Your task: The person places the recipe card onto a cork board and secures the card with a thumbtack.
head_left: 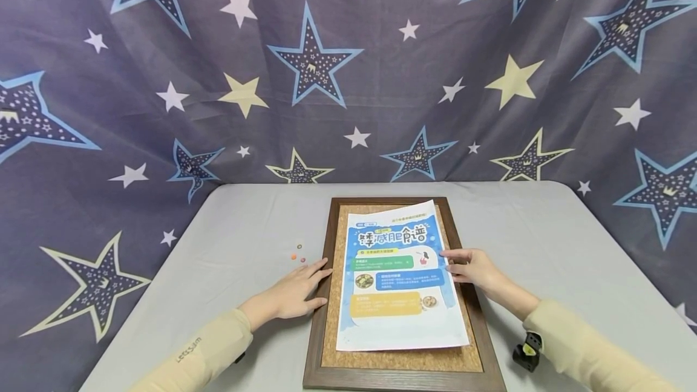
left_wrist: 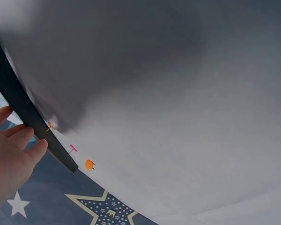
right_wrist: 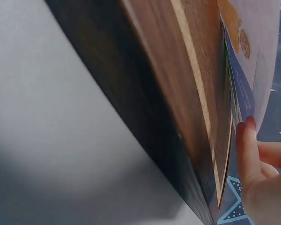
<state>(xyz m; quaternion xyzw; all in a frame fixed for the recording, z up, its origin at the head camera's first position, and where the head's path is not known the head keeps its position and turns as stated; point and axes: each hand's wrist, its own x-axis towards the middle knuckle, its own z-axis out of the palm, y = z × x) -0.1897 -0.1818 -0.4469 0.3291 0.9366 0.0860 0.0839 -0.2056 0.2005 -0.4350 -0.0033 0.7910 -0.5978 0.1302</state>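
Observation:
A printed poster [head_left: 400,331] with blue, green and yellow panels lies slightly askew over a cork board [head_left: 348,360] in a dark brown wooden frame [head_left: 403,380]. On the left side, my left hand [head_left: 288,294] rests its spread fingertips against the frame's outer edge. My right hand [head_left: 481,271] pinches the poster's right edge between its fingertips. Seen in the right wrist view, the poster [right_wrist: 262,47] bends up from the board at the fingers [right_wrist: 247,150]. Beside the left hand lie an orange push pin [head_left: 294,256], a pink push pin [head_left: 303,260] and another small pin [head_left: 299,247].
The board stands on a grey-covered table [head_left: 245,222]. A star-patterned curtain [head_left: 327,126] hangs behind it and along both sides. A black device [head_left: 527,352] is strapped at the right wrist.

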